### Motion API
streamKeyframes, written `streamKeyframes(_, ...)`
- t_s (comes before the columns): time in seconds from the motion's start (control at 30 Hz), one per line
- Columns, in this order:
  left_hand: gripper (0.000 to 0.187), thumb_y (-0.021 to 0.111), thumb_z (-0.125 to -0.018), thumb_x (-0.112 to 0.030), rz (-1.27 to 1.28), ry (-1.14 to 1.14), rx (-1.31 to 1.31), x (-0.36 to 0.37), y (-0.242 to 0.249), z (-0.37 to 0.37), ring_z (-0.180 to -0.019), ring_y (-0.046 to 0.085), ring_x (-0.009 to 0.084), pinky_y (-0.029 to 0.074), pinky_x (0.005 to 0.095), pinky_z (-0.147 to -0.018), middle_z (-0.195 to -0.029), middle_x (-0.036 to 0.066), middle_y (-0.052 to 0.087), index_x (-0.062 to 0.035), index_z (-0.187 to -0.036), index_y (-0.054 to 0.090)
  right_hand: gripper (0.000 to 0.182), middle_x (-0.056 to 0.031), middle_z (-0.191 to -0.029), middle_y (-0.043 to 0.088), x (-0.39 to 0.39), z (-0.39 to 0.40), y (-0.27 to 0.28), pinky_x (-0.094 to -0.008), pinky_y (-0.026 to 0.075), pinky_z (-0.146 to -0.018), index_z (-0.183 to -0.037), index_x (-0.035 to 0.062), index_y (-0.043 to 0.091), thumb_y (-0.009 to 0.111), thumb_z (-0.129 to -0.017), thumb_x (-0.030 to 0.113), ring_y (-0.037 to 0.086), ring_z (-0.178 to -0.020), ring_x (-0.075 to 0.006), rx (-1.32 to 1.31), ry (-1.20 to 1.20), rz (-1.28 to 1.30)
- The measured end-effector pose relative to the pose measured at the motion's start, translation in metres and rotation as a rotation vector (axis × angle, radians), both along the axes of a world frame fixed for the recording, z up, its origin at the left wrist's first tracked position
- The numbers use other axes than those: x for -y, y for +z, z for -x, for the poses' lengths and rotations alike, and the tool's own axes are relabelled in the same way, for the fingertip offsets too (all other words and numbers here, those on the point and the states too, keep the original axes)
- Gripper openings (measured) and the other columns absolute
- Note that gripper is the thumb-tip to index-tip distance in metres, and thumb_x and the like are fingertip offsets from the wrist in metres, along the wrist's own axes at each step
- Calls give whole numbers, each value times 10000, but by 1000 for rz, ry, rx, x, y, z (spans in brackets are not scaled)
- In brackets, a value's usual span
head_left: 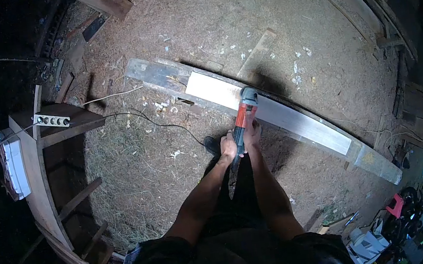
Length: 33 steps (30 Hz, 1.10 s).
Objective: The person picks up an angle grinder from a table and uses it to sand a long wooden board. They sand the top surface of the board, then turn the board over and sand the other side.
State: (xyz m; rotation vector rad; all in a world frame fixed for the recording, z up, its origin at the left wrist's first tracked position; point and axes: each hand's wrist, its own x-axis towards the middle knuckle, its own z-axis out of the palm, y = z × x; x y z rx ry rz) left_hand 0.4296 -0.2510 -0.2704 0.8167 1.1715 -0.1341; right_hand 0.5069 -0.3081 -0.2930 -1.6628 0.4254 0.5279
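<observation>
A red and black angle grinder is held in both my hands, its grey head resting over a pale, smooth board. My left hand is closed around the rear of the grinder's body. On its other side, my right hand grips the body nearer the head. The disc underneath is hidden. The pale board lies lengthwise on a long, rough plank, which runs from upper left to lower right. A dark cord trails across the ground on the left.
A white power strip sits on a wooden frame at the left. Wood scraps and a loose plank lie on the ground beyond the bench plank. A motorbike and a white container stand at the lower right. A shoe shows near the plank.
</observation>
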Motion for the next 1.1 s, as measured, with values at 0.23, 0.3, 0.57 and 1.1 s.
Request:
streamKeyframes(0.23, 518, 329, -966, -367, -239, 6, -50, -9, 8, 15, -392, 562, 263, 473, 389, -321, -566, 146, 571, 13, -703, 562, 548, -80, -719, 584, -15, 17, -34, -353, 431, -580, -833, -37, 609, 526, -903, 500, 514, -625, -164, 280, 169, 312)
streamKeyframes(0.3, 526, 333, -967, -370, -143, -21, -35, -3, 7, 14, -393, 559, 266, 471, 394, -324, -569, 149, 576, 10, -688, 565, 523, -144, -788, 652, -9, 12, 11, -371, 446, -695, -869, -80, 636, 573, -893, 439, 568, -734, -185, 106, 88, 123)
streamKeyframes(0.57, 507, 329, -964, -372, -266, -24, -2, 7, -23, 20, -401, 569, 282, 481, 408, -336, -529, 143, 542, 3, -684, 522, 546, -219, -825, 651, -3, 8, -9, -418, 450, -741, -892, -72, 622, 542, -879, 468, 618, -809, -283, 178, 165, 137)
streamKeyframes(1.1, 509, 294, -970, -349, -342, 29, -87, 2, 6, 30, -381, 546, 247, 475, 395, -331, -547, 124, 550, 7, -735, 571, 548, -196, -850, 643, -10, 31, -26, -386, 447, -749, -963, -55, 611, 531, -896, 483, 597, -813, -274, 197, 238, 295)
